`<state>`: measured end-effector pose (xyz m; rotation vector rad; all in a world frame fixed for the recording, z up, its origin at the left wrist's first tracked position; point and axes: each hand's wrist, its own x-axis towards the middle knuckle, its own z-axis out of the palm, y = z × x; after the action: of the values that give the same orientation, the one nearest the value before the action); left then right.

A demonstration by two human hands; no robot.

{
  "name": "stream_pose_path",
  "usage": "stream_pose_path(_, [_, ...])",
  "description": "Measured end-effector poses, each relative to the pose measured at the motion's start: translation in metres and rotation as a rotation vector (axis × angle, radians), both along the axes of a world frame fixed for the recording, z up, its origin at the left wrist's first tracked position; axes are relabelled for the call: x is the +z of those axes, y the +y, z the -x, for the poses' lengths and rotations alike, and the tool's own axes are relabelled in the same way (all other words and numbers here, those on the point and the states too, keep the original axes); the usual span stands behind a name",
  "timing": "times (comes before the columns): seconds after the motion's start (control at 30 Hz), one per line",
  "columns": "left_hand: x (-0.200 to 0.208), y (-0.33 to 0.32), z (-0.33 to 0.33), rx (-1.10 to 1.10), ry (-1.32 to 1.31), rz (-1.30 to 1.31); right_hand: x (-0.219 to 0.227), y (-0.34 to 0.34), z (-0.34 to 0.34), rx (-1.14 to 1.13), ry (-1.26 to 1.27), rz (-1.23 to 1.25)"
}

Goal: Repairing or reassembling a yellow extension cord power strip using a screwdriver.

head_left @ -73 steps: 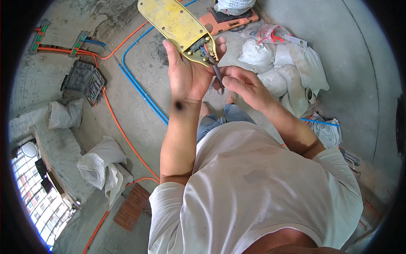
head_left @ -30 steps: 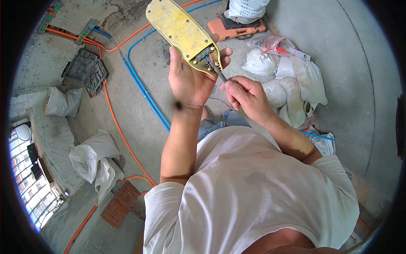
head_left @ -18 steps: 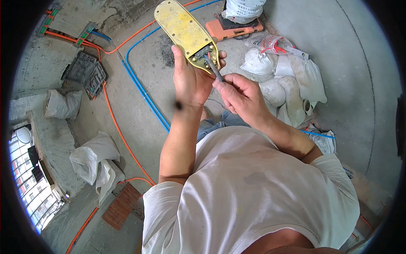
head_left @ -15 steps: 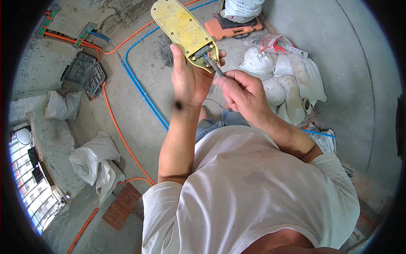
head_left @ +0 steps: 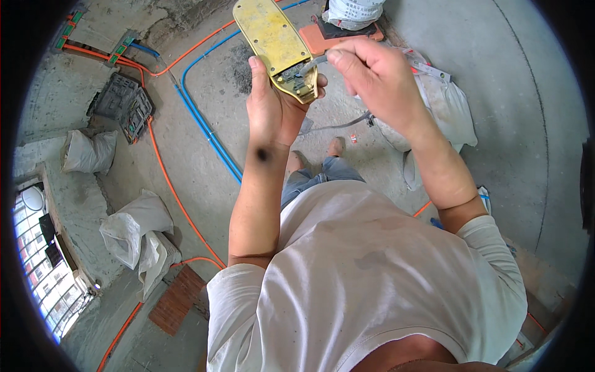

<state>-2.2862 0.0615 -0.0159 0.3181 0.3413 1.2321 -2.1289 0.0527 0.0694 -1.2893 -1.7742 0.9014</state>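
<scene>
My left hand (head_left: 273, 115) is wrapped round the lower end of a yellow power strip (head_left: 273, 34), its screwed back plate turned up toward me. At that end a wiring compartment (head_left: 296, 77) lies uncovered, with dark terminals and small wires in it. A grey cable (head_left: 315, 62) runs from the compartment, pinched between the thumb and fingers of my right hand (head_left: 378, 80). The cable bends up and to the right. Farther down, a grey length of cable (head_left: 338, 126) crosses above the floor; its link to the one in my hand is hidden.
Blue pipes (head_left: 215, 142) and an orange pipe (head_left: 162, 162) run along the concrete floor. An open black tool case (head_left: 121, 105) lies at left. White sacks (head_left: 449, 105) are heaped at right, near an orange case (head_left: 313, 40). A woven sack (head_left: 139, 229) slumps at lower left.
My right hand has swung up and to the right, bending the cable away from the strip's end. The power strip has shifted slightly right in my left hand.
</scene>
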Motion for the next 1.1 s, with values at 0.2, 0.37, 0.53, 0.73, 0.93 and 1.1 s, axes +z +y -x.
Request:
stream_pose_path(0.2, [0.004, -0.004, -0.001, -0.040, 0.006, -0.001, 0.013, 0.016, 0.002, -0.007, -0.150, -0.094])
stream_pose_path(0.37, [0.001, -0.003, 0.002, -0.023, 0.031, 0.018, 0.009, 0.027, 0.003, 0.007, -0.278, -0.154])
stream_pose_path(0.53, [-0.004, -0.002, 0.004, -0.042, -0.006, 0.034, 0.010, 0.032, 0.010, 0.015, -0.339, -0.165])
stream_pose_path(0.73, [-0.006, -0.001, 0.010, -0.062, -0.119, 0.013, 0.001, 0.041, 0.014, 0.065, -0.268, -0.238])
stream_pose_path(0.93, [-0.002, -0.010, 0.016, 0.016, -0.077, -0.006, 0.005, 0.040, 0.023, 0.148, -0.206, -0.235])
stream_pose_path(1.1, [-0.003, -0.018, 0.028, 0.144, -0.091, 0.012, 0.017, 0.040, 0.041, 0.253, -0.242, -0.151])
